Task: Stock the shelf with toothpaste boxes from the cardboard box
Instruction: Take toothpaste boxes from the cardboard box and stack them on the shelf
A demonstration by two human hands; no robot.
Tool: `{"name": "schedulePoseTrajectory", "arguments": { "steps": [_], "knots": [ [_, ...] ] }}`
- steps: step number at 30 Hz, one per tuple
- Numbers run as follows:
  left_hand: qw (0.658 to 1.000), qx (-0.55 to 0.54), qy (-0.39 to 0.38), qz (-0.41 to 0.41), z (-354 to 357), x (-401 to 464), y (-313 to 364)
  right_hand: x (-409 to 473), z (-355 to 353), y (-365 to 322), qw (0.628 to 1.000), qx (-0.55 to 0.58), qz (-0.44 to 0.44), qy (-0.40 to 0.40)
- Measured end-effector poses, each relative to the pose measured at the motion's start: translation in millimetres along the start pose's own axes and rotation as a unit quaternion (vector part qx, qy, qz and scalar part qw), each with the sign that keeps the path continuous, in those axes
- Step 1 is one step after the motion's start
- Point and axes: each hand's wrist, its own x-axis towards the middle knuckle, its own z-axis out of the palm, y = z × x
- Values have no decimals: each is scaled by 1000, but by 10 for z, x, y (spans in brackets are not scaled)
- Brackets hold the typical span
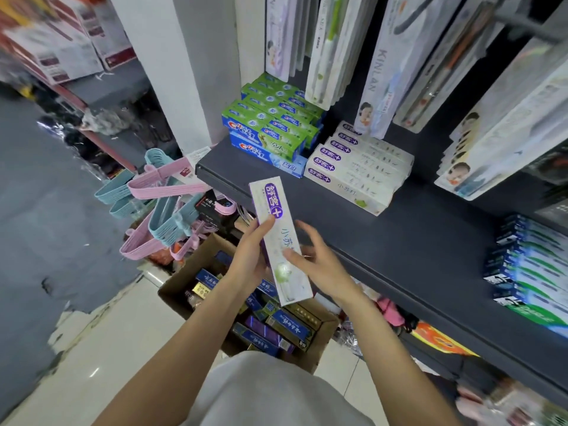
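Note:
My left hand (250, 256) grips a white toothpaste box with a purple logo (278, 238), held lengthwise above the cardboard box (181, 279) and just in front of the dark shelf (415, 241). My right hand (313, 256) touches the box's right side with its thumb, fingers spread and relaxed. On the shelf lies a row of matching white and purple boxes (356, 167), beside a stack of green and blue toothpaste boxes (270, 127). The cardboard box on the floor holds several blue, purple and gold toothpaste boxes (276, 327).
Blue and green boxes (528, 272) are stacked at the shelf's right end. Toothbrush packs (384, 72) hang above the shelf. Pink and blue hangers (159, 204) hang left of the cardboard box. A white pillar (172, 72) stands at the shelf's left end.

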Motion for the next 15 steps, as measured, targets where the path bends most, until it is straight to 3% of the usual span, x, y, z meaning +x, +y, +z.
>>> {"name": "schedulePoseTrajectory", "arguments": {
  "steps": [3,5,8,12,15],
  "knots": [
    [991,125,-4,47,112,86,-70,-60,-289,25,990,-81,-57,98],
    [967,240,21,81,123,139,-137,-28,-556,90,949,-243,-93,176],
    [932,340,35,120,141,143,-196,187,-891,207,878,-413,-110,216],
    [822,540,-9,181,336,353,-155,499,-1189,297,832,-484,-77,261],
    [804,576,-30,142,527,576,-190,614,-1265,308,830,-482,-62,273]
  ]
}}
